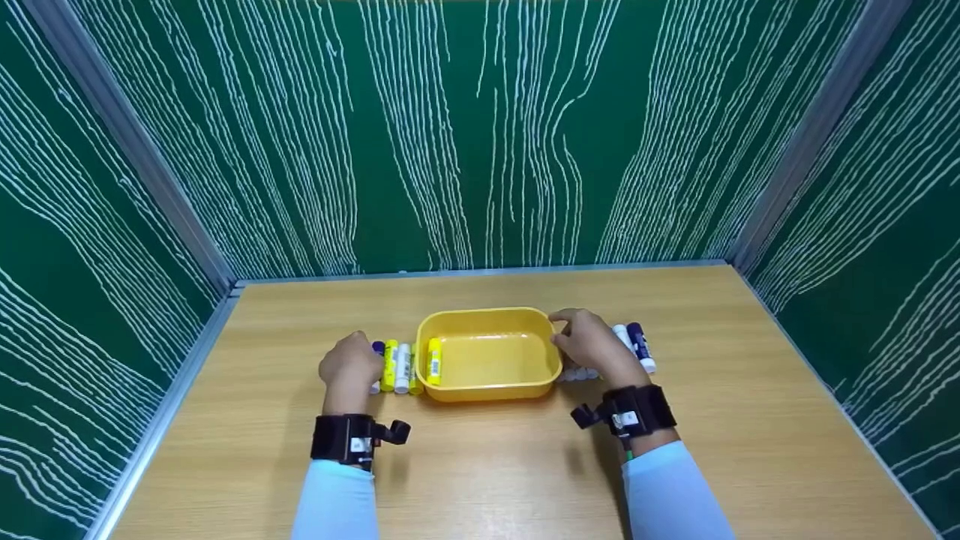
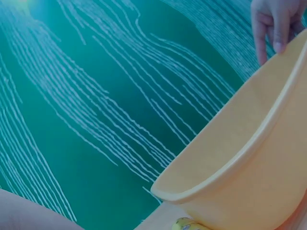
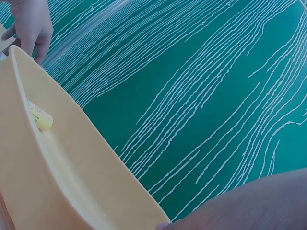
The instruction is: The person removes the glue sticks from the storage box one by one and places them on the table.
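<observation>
A yellow plastic tub (image 1: 487, 390) stands mid-table, with one yellow glue stick (image 1: 434, 361) lying inside at its left end. My left hand (image 1: 351, 364) is over the left end of a row of glue sticks (image 1: 403, 367), partly covering a purple-capped one (image 1: 378, 348). Its fingers point down in the right wrist view, their tips hidden behind the tub's rim. At the tub's right rim is my right hand (image 1: 589, 341), index finger extended along it. In the left wrist view the right hand's fingers (image 2: 281, 33) hang fairly straight at the rim.
To the right of the tub, more glue sticks lie partly under my right hand, among them a dark purple one (image 1: 640, 346). Green walls (image 1: 495, 150) with white wavy lines enclose the wooden table (image 1: 480, 465) at the back and sides.
</observation>
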The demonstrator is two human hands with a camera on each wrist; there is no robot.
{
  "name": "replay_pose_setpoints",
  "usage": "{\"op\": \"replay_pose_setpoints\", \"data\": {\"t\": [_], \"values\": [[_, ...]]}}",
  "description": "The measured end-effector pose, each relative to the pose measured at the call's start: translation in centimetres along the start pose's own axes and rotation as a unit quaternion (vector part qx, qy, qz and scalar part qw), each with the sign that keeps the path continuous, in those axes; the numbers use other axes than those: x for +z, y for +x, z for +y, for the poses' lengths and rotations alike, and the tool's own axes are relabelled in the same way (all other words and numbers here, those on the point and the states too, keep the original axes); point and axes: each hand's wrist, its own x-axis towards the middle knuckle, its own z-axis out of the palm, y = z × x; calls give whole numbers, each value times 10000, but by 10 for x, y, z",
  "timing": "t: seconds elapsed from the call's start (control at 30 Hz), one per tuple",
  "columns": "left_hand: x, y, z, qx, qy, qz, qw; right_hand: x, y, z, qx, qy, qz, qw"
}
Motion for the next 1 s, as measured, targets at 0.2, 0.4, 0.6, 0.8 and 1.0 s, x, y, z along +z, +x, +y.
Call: {"op": "replay_pose_setpoints", "data": {"t": [0.2,0.4,0.6,0.8,1.0], "values": [[-7,-14,22,269,129,706,9971,1,-2,-1,88,150,-11,9998],[0,-40,58,950,296,1170,9881,3,-3,0,130,173,-3,9998],[16,-59,85,1841,823,1919,9605,3,-3,1,-13,111,134,9998],[37,-63,106,2403,1171,1706,9484,0,-3,1,110,205,117,9997],[49,-53,117,2119,1364,923,9633,-1,-3,1,202,235,71,9995]]}}
